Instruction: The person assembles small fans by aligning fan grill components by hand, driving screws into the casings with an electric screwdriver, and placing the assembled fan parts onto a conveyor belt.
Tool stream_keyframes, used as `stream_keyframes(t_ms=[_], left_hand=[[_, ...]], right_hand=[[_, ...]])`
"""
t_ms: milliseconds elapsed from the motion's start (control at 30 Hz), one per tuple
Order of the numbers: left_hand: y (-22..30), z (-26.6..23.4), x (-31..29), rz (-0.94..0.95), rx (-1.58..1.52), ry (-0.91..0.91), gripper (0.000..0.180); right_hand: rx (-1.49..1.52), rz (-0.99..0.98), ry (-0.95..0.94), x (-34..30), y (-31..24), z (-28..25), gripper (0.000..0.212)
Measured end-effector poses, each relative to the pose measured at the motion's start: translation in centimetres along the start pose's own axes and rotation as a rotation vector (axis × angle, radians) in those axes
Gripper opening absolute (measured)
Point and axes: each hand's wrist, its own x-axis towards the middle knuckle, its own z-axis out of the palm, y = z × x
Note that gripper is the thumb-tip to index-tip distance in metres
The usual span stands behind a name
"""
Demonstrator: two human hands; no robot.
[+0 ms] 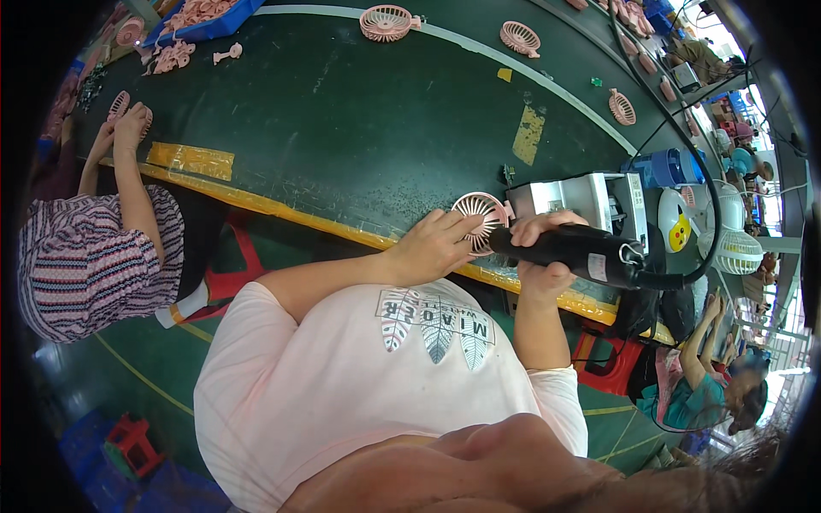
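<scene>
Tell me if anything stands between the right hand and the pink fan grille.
Yes: the black handheld tool, gripped in the right hand. Its front end overlaps the lower right of the pink fan grille in view; I can't tell whether they touch. Nothing else visible stands between.

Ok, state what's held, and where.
Left hand: round pink slatted fan grille, by its left side. Right hand: black cylindrical corded tool, around its body.

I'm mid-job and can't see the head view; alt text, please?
The right hand grips a black corded tool, its nose at a pink grille that the left hand holds near the edge of a green table. A metal box stands beside the tool; more grilles lie beyond, and a person in a striped top works at left.
</scene>
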Motion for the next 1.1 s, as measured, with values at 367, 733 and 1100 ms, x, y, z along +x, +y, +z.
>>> stream_keyframes(t_ms=[367,733,1100], left_hand=[[0.0,0.1,0.1,0.039,-0.002,0.039,0.023],[0.1,-0.7,0.0,0.101,0.058,0.008,0.011],[-0.3,-0.5,-0.7,0.217,0.063,0.004,0.017]], right_hand=[[0.195,0.098,-0.061,0.2,1.3,0.2,0.056],[-0.205,-0.202,0.199,3.1,-5.2,-3.3,0.067],[-0.104,-0.108,0.149,2.5,-2.7,-1.6,0.069]])
